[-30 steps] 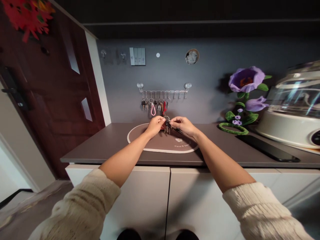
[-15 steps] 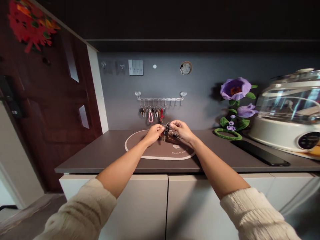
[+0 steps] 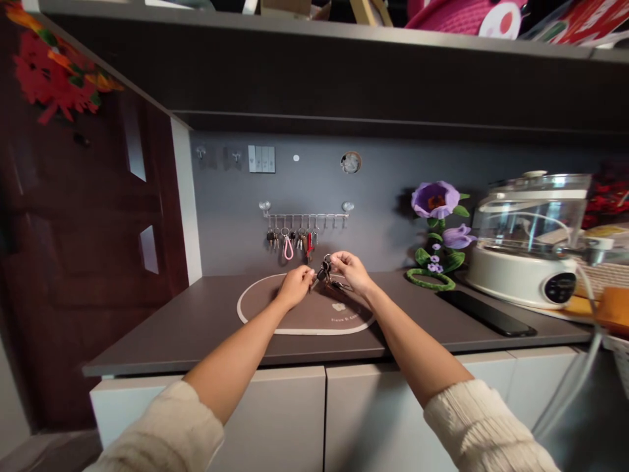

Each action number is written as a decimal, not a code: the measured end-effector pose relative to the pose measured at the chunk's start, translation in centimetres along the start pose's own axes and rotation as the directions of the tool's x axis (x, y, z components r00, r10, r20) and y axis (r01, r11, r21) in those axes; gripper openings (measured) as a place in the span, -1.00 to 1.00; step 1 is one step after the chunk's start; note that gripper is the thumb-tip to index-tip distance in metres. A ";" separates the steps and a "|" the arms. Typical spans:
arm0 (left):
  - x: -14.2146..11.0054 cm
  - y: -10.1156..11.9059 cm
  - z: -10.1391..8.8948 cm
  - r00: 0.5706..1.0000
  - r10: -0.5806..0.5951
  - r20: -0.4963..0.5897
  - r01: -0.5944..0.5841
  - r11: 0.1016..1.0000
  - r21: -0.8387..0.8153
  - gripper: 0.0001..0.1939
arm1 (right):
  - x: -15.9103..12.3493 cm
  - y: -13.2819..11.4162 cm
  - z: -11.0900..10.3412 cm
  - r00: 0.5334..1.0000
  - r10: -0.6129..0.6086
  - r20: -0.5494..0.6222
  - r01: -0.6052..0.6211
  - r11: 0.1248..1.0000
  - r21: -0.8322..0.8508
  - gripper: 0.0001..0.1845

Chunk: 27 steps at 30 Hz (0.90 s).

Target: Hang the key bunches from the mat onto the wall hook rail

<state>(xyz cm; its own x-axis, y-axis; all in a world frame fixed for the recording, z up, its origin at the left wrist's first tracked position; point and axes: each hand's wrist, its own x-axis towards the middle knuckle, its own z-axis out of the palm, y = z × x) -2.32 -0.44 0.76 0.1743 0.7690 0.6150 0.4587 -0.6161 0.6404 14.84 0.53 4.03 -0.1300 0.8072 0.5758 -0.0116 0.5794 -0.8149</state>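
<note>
Keys (image 3: 322,272), dark-headed, share a metal ring (image 3: 325,257) pinched by the right hand (image 3: 352,271); left hand (image 3: 295,286) grips one.

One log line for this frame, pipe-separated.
left hand: at key bunch | right hand: pinching key ring | hook rail: other keys hanging | oval mat: on counter

Dark countertop (image 3: 167,328), brown oval mat (image 3: 309,314), purple flower ornament (image 3: 435,202), black phone (image 3: 484,313)

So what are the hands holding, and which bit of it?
A bunch of keys. The right hand pinches the ring at the top. The left hand is at the lower keys, but its grip is too small to tell.
</note>
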 end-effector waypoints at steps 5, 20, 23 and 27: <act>0.0 0.2 -0.3 0.995 0.070 -0.068 -0.049 0.960 0.277 -0.67 | 0.6 -0.4 -0.5 0.998 0.024 -0.062 -0.021 0.998 0.057 -0.65; -0.1 0.2 0.1 0.993 0.104 -0.049 -0.074 0.906 0.417 -0.67 | 4.9 -4.1 -2.3 0.983 0.109 -0.145 -0.101 0.993 0.058 -0.68; 0.0 0.1 0.2 0.994 0.090 -0.063 -0.054 0.901 0.430 -0.66 | 6.1 -4.5 -2.2 0.974 0.145 -0.176 -0.135 0.988 0.069 -0.77; 0.1 0.1 0.4 0.993 0.076 -0.086 -0.027 0.885 0.465 -0.64 | 7.6 -4.4 -2.0 0.954 0.192 -0.230 -0.178 0.981 0.082 -0.84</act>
<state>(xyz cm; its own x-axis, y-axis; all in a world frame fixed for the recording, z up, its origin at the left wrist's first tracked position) -1.93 -0.38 0.66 0.1328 0.7028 0.6989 0.8066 -0.4864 0.3358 15.91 4.38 12.14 0.1022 0.9072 0.4080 -0.0691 0.4156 -0.9069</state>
